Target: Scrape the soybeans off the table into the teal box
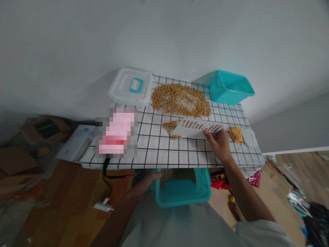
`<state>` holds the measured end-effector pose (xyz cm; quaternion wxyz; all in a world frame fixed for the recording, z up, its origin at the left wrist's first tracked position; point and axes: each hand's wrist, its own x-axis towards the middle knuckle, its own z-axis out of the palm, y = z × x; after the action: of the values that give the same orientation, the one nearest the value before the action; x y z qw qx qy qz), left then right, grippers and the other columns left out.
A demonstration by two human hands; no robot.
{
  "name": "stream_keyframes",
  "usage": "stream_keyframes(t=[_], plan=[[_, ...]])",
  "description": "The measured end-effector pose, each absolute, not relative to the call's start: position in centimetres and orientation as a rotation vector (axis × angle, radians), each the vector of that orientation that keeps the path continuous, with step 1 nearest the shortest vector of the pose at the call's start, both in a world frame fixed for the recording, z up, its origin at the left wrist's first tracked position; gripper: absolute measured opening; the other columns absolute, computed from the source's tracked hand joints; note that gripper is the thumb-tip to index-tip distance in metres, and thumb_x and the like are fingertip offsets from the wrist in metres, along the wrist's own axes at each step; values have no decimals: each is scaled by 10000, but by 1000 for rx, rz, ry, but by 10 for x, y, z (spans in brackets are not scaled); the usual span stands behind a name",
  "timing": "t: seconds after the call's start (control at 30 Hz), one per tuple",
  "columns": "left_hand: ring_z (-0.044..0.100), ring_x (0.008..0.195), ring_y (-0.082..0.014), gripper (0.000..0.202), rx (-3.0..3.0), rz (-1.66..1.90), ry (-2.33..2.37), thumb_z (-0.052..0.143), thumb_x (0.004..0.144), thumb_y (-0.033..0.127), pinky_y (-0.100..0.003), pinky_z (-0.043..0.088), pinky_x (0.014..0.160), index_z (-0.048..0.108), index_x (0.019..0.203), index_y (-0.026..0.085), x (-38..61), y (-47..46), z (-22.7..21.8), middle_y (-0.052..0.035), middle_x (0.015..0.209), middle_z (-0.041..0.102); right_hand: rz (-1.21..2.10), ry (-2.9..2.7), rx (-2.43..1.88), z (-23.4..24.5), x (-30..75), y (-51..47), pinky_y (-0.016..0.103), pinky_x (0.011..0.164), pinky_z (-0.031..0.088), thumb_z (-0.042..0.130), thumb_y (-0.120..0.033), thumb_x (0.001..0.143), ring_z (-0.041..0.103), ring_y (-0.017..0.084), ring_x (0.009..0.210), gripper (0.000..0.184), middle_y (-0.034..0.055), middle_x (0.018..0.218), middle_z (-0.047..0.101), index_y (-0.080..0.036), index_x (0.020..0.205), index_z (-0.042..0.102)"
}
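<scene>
My right hand (219, 144) is closed on the right end of a white slotted plastic panel (177, 129), tilted on the table. Some yellow-brown beans, which look like soybeans, lie by the panel's left end, and a few show through its slots. Behind it spreads a wide layer of the same beans (180, 99). Below the table's front edge, my left hand (149, 180) grips the left rim of a teal bin (183, 202). Small darker beans or grains (177, 175) lie in the far part of this bin. The left fingers are partly hidden by its rim.
On the white checked tabletop (154, 151) stand a clear lid with a teal handle (131, 85), a second teal bin (226, 91), a yellow cloth (235, 134) and a blurred pink object (118, 130). Cardboard (272, 195) and clutter lie on the floor; a wall rises behind.
</scene>
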<state>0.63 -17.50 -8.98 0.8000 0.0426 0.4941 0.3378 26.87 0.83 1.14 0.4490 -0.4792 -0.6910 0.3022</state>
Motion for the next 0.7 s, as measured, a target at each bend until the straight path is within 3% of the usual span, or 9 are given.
stream_keyframes(t=[0.2, 0.37, 0.53, 0.7], plan=[[752, 816, -259, 298, 106, 686, 1086, 712, 774, 395, -348, 571, 776, 737, 963, 166, 2, -169, -89, -70, 848, 803, 754, -1704, -1152, 13, 269, 1, 429, 912, 519, 686, -372, 877, 657, 246, 1010, 253, 90, 1071, 703, -207, 1055, 615], [748, 859, -245, 201, 135, 713, 1056, 722, 762, 359, -320, 570, 794, 743, 855, 182, 3, -162, -73, -54, 873, 806, 850, -1697, -1159, 13, 266, -6, 442, 928, 519, 679, -390, 879, 663, 253, 1034, 299, 92, 1129, 704, -220, 1113, 601], [741, 768, -235, 141, 142, 725, 1097, 740, 735, 326, -319, 572, 763, 734, 780, 192, 5, -159, -66, -28, 736, 786, 776, -1677, -1209, 11, 261, -7, 455, 927, 520, 692, -421, 861, 667, 265, 1024, 300, 90, 1097, 715, -225, 1077, 620], [724, 713, -234, 129, 146, 754, 1173, 748, 707, 308, -314, 557, 687, 711, 735, 187, 6, -160, -66, -42, 716, 774, 779, -1703, -1221, 11, 257, -8, 442, 889, 527, 696, -412, 860, 671, 265, 1001, 291, 87, 1071, 716, -225, 1069, 617]])
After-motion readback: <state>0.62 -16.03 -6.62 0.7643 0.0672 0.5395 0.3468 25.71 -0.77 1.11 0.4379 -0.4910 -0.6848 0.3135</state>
